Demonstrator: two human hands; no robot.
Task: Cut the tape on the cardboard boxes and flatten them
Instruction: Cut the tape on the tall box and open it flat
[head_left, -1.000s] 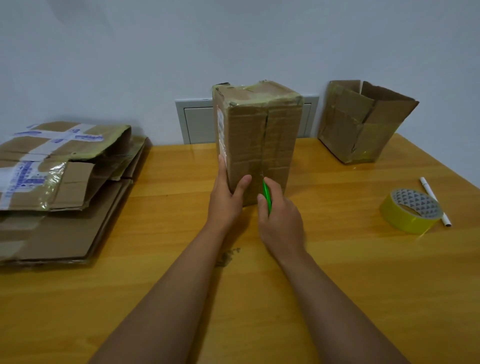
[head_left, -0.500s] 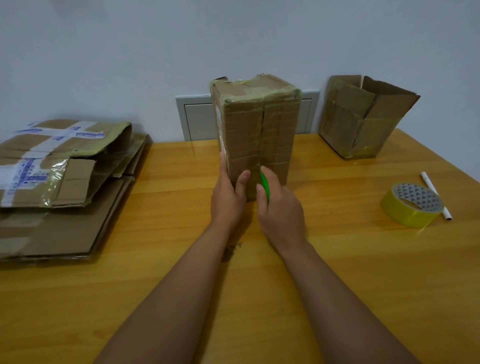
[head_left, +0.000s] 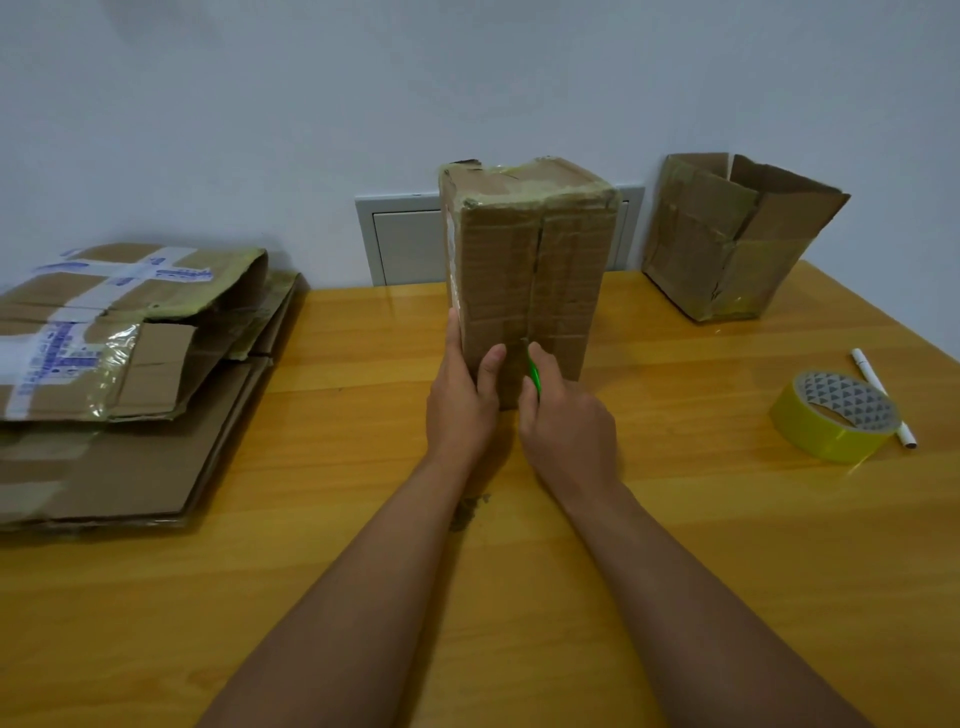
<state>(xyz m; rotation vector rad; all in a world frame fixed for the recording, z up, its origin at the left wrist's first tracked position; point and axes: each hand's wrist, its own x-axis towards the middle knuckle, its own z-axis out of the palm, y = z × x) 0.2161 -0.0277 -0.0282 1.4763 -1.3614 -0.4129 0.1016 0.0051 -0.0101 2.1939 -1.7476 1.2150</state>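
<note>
A tall taped cardboard box (head_left: 535, 270) is shown standing upright near the middle of the wooden bench (head_left: 675, 519), its taped centre seam facing the viewer. The box is steadied by the left hand (head_left: 460, 400), whose fingers are laid along the left side face while the thumb is pressed on the front face; the fingers are wrapped round the box's near left corner. A green cutter (head_left: 534, 375) is gripped in the right hand (head_left: 569, 431), the fingers curled closed round its handle, and its tip is held against the lower part of the seam. At the far right of the bench an opened cardboard box (head_left: 727, 244) is seen with its flaps raised; its contents cannot be told. A stack of flattened cardboard boxes (head_left: 119, 364) is laid at the left edge. A roll of yellow tape (head_left: 834, 415) is placed at the right, with a white marker pen (head_left: 865, 366) just behind it. A small cardboard scrap (head_left: 470, 512) lies between the forearms.
</note>
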